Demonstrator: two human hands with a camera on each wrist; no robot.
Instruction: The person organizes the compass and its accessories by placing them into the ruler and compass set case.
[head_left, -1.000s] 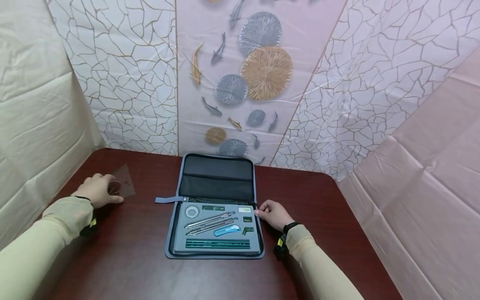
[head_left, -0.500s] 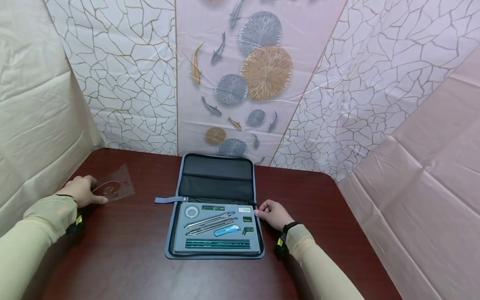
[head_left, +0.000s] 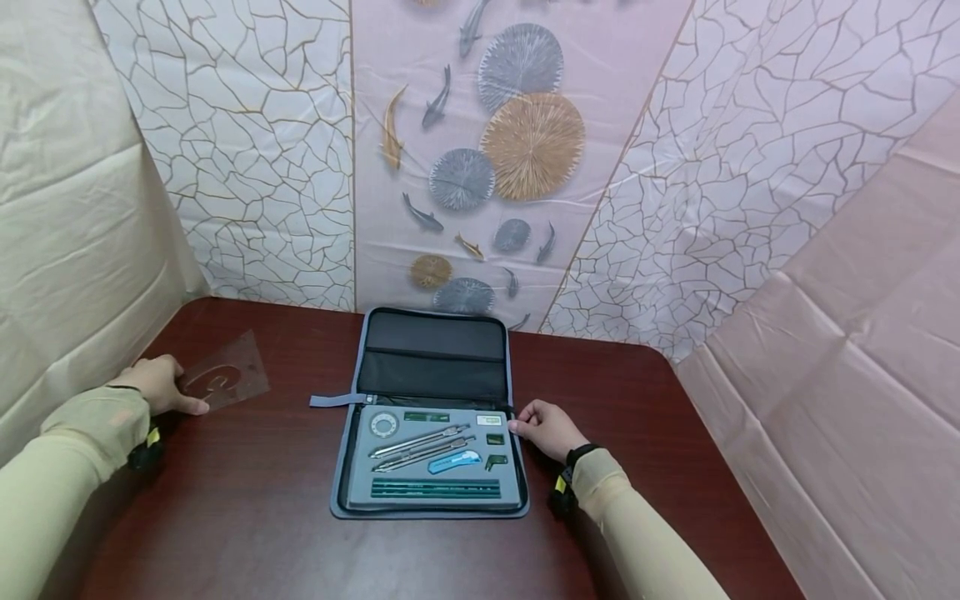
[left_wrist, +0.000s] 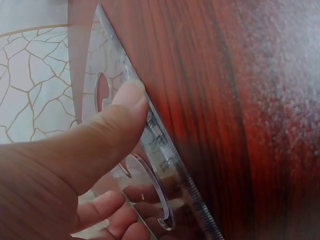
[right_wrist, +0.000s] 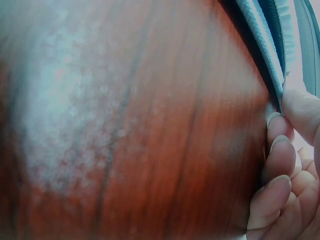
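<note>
At the left of the table, a clear plastic set square (head_left: 228, 373) lies flat, with curved cut-outs and a scale along its edge. My left hand (head_left: 153, 385) holds its near-left end. In the left wrist view the thumb (left_wrist: 131, 95) presses the scaled edge while the fingers curl at the opposite side. A blue-grey zip case (head_left: 336, 500) lies unfolded at the middle. My right hand (head_left: 551, 429) pinches the right rim of this case between thumb and curled fingers, seen close in the right wrist view.
The case's grey insert (head_left: 360, 492) bears pencils (head_left: 435, 488), two compasses (head_left: 420, 442), a blue cutter (head_left: 454, 462), a round white disc (head_left: 384, 424) and small green pieces. A strap (head_left: 333, 401) sticks out left. Fabric hangs behind and at both sides.
My left hand has slid left along the set square to its near-left end, uncovering the cut-outs. The set square stays about where it was. My right hand and the case have not moved.
</note>
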